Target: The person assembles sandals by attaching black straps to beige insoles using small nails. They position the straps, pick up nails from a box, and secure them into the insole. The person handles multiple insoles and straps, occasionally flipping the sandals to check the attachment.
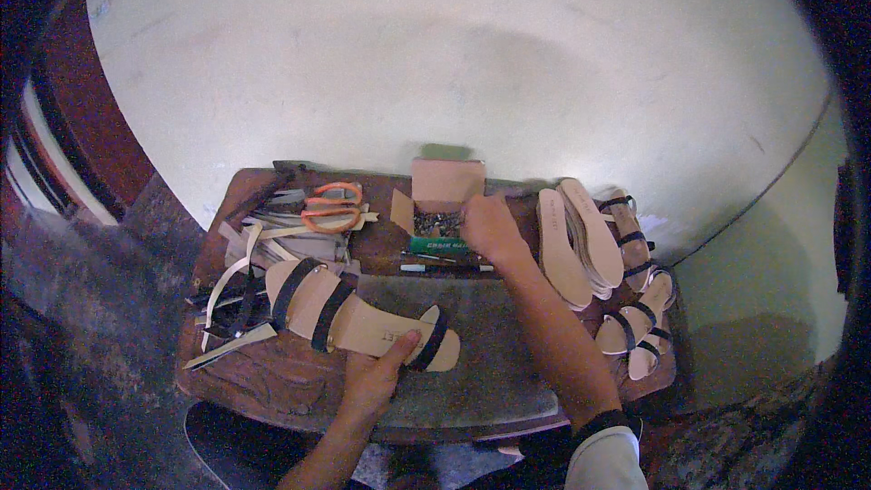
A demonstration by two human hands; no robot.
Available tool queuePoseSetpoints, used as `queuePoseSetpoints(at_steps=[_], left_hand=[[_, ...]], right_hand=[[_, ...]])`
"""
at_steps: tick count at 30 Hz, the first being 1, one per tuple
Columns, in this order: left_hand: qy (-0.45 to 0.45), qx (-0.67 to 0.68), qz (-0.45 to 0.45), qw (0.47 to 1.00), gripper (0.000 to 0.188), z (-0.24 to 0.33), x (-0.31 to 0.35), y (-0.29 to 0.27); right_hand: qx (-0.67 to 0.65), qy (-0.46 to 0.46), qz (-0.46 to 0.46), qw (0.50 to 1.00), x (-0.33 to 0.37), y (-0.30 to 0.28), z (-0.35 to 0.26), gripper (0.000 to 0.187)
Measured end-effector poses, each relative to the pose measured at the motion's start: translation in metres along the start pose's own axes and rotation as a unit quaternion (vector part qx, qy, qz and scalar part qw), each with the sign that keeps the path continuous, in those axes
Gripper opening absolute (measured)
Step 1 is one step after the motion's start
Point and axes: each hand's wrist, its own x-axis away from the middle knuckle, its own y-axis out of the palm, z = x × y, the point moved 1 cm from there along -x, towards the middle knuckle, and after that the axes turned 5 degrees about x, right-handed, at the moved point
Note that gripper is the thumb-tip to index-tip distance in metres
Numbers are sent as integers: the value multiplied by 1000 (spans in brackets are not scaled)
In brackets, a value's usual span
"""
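While the strapped sandal (pixel 363 322) is held over the table (pixel 290 381) by the left hand (pixel 374 379), its footbed is turned upward, presumably so that its 3 dark straps can be seen and reached. It is gripped near the heel, the thumb pressed on top and the other fingers apparently closed beneath, so the 2 front straps are left uncovered. The right hand (pixel 493 227) is bunched at the right side of the open box (pixel 440 245); whether anything is pinched by its fingers cannot be told. The lid is left raised, likely so that the small dark pieces (pixel 434 223) inside can be picked easily. Scissors (pixel 332 201) are laid on strips at the left, while pale soles (pixel 594 240) are stacked at the right, seemingly to keep materials sorted.
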Motion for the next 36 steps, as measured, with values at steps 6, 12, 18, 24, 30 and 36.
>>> queuePoseSetpoints(at_steps=[6, 12, 18, 24, 30, 36], left_hand=[[6, -15, 6, 1000, 38, 6, 2, 7], [41, -27, -8, 999, 37, -1, 0, 5], [47, -20, 2, 999, 34, 2, 1, 5], [50, -25, 7, 998, 32, 1, 1, 6], [39, -60, 11, 997, 30, 6, 3, 9], [45, -64, 16, 997, 30, 8, 3, 8]], right_hand=[[-57, -12, 18, 998, -1, 17, 13, 13], [-201, 4, 33, 979, -8, 20, 33, 18], [-375, 90, -59, 921, 1, -3, 19, 20], [-361, 75, -45, 928, 0, -4, 21, 13], [-304, 60, 25, 951, 0, 4, 24, 21], [-305, 72, 7, 950, 1, -2, 21, 26]])
